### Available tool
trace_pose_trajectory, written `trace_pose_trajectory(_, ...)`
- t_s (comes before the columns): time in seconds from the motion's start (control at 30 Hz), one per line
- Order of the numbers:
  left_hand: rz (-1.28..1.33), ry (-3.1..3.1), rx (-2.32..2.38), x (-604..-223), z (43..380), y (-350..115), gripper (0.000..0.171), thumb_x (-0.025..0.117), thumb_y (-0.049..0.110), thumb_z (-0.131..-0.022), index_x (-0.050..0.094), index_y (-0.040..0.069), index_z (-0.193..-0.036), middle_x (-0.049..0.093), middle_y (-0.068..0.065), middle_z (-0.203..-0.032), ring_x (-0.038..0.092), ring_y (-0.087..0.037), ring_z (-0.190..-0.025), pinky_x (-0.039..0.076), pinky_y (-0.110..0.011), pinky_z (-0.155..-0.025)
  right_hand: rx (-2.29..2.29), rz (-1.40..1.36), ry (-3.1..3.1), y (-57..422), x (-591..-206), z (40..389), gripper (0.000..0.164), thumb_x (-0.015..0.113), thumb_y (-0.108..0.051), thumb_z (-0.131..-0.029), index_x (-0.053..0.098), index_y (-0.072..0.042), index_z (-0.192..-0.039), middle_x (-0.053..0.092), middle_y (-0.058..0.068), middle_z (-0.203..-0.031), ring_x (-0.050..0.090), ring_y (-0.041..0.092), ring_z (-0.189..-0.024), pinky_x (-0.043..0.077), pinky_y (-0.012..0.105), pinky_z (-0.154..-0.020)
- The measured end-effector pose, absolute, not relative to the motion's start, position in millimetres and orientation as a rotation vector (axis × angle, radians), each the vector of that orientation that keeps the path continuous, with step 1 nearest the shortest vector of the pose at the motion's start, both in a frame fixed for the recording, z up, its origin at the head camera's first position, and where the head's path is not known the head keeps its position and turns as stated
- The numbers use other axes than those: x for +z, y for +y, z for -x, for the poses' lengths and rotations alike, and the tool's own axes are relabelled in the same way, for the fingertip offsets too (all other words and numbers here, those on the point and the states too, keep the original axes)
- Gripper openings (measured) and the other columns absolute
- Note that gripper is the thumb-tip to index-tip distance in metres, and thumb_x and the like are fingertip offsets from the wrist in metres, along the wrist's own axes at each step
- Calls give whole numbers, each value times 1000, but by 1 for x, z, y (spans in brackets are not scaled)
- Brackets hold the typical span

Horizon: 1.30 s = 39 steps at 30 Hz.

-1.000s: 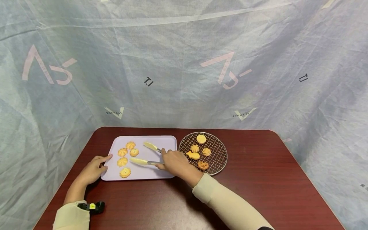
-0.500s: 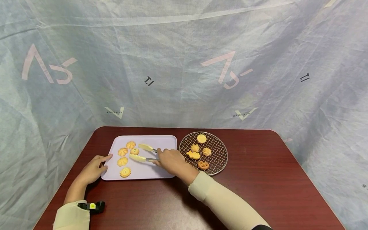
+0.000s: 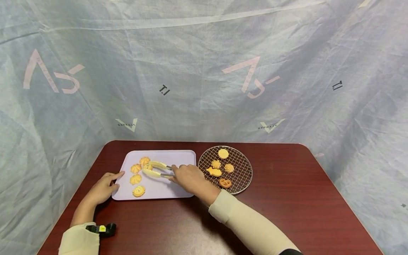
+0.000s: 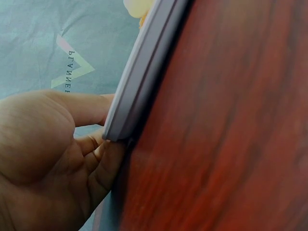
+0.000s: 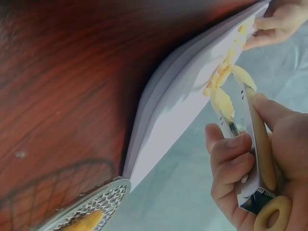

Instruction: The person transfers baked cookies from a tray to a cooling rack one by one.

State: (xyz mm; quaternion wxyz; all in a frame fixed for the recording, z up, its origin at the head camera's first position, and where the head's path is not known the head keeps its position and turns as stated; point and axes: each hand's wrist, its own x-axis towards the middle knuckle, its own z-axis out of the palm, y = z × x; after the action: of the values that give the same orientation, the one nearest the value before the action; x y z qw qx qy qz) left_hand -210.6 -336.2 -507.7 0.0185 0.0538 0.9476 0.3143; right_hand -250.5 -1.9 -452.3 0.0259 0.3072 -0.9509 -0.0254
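My right hand [image 3: 189, 179] grips a pair of tongs [image 5: 255, 139] with cream tips and metal arms, thumb on one arm and fingers round the other. The tong tips are on either side of a round cookie [image 3: 147, 167] on the lilac tray [image 3: 169, 191], partly covering it. Beside it lie several golden flower-shaped cookies [image 3: 135, 179] and a round cookie with a pale centre [image 3: 138, 191]. My left hand [image 3: 103, 187] pinches the tray's left edge, thumb on top and fingers beneath, as the left wrist view shows.
Right of the tray, close to its edge, sits a round wire rack [image 3: 240, 170]. It bears a fish-shaped cookie [image 3: 214, 172], a pretzel [image 3: 225, 183], a swirl cookie [image 3: 228, 168] and others. Patterned cloth [image 3: 204, 71] hangs behind the dark red table [image 3: 287, 198].
My right hand has moved the tongs left, and their tips have drawn closer together around the round cookie. The left hand and tray stay put.
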Motion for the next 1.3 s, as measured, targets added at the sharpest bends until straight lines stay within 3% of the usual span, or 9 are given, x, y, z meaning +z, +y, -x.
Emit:
trace_pose_trajectory(0.23,-165,2940,981,-507,210,-336,53,56,-1,-90,45,-4,-142,48,-26,-117,48,-29,-90,38,-36,-73,-72,-964,-2920,3,-448,247,48,47,-57,-96,61,-19,-122,68,3,-84,60,20,-63,47,34,-50)
trace_pose_trajectory(1.03,-154,2926,985,-506,211,-335,54,56,-1,-90,45,-4,-142,47,-28,-117,47,-32,-93,39,-40,-76,-64,-939,-2885,27,-450,242,51,50,-56,-95,61,-19,-129,70,5,-88,63,21,-65,48,34,-50)
trace_pose_trajectory(1.3,-156,2940,999,-510,213,-337,54,57,-2,-88,47,-4,-141,48,-26,-116,47,-30,-91,38,-32,-73,-37,-931,-2881,40,-454,242,51,52,-55,-94,61,-18,-129,69,5,-85,60,20,-62,47,33,-51)
